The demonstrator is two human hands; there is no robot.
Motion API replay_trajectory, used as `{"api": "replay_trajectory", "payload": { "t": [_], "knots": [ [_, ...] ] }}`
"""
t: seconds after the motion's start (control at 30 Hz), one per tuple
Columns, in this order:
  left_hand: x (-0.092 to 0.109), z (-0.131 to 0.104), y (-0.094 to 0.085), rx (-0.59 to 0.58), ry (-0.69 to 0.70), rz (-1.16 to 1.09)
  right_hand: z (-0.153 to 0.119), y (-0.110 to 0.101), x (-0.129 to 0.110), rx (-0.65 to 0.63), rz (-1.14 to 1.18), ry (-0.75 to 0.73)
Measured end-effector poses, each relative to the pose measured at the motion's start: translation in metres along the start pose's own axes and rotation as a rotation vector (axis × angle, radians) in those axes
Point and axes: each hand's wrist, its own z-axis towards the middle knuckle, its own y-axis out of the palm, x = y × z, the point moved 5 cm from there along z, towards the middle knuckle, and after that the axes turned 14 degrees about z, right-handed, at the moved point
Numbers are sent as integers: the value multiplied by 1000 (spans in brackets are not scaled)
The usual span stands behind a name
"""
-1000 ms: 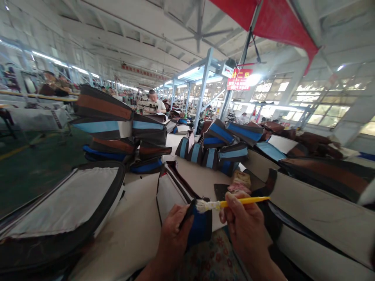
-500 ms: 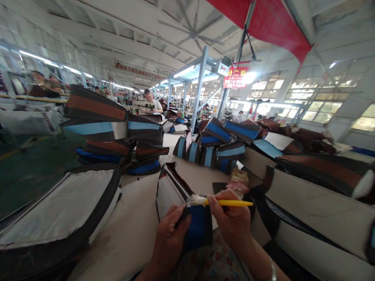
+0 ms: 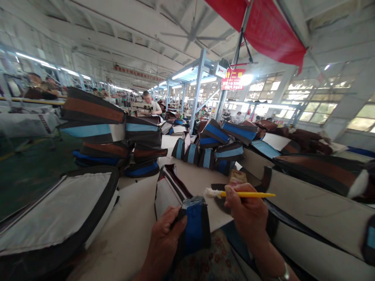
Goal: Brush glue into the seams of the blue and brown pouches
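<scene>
My left hand (image 3: 167, 231) is closed on the edge of a fabric piece (image 3: 194, 222) with a blue stripe between dark grey bands. The piece's white side panel and dark red-edged flaps stand up behind the fingers. A whitish, wet-looking smear shows along its top edge. To the right, my right hand (image 3: 249, 210) pinches a yellow-handled brush (image 3: 252, 194). The brush's white, clumped tip points left and is apart from the fabric. Below the tip lies a dark flat scrap (image 3: 221, 203) on the table.
Stacked striped fabric pieces (image 3: 93, 109) stand at the left, with more (image 3: 213, 132) at the table's back. A large white-and-black panel (image 3: 58, 210) lies at left, long beige panels (image 3: 316, 195) at right. Behind the hand sits a small yellowish block (image 3: 238, 176). A person (image 3: 149, 105) sits at a machine beyond.
My right hand has moved right with the brush, whose tip has left the fabric's top edge. My left hand still holds the piece, slightly further left in view.
</scene>
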Motion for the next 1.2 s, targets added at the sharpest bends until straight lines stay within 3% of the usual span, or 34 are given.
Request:
{"api": "replay_trajectory", "payload": {
  "t": [0.13,0.23,0.37,0.43,0.5,0.6,0.7,0.83,1.0,1.13,1.2],
  "knots": [
    [3,2,-1,14,43,28,-2,7,7,-113,-19,15],
    [5,3,-5,111,134,125,3,2,7,-78,-142,-54],
    [15,-1,-2,245,466,365,9,-12,-14,27,-32,-46],
    [20,-5,6,302,635,535,9,-11,-30,14,7,-44],
    [23,-9,15,351,754,686,6,-3,-42,-51,10,-52],
    [27,-14,25,397,860,808,2,15,-46,-249,-69,-126],
    [29,-17,30,418,916,857,3,24,-38,-415,-244,-244],
    [29,-17,34,405,935,886,9,16,-30,-366,-290,-280],
    [31,-16,38,432,966,928,7,26,-27,-519,-319,-312],
    [29,-17,41,416,987,938,11,29,-23,-478,-323,-279],
    [28,-18,44,407,994,946,11,33,-20,-526,-325,-246]
  ]
}}
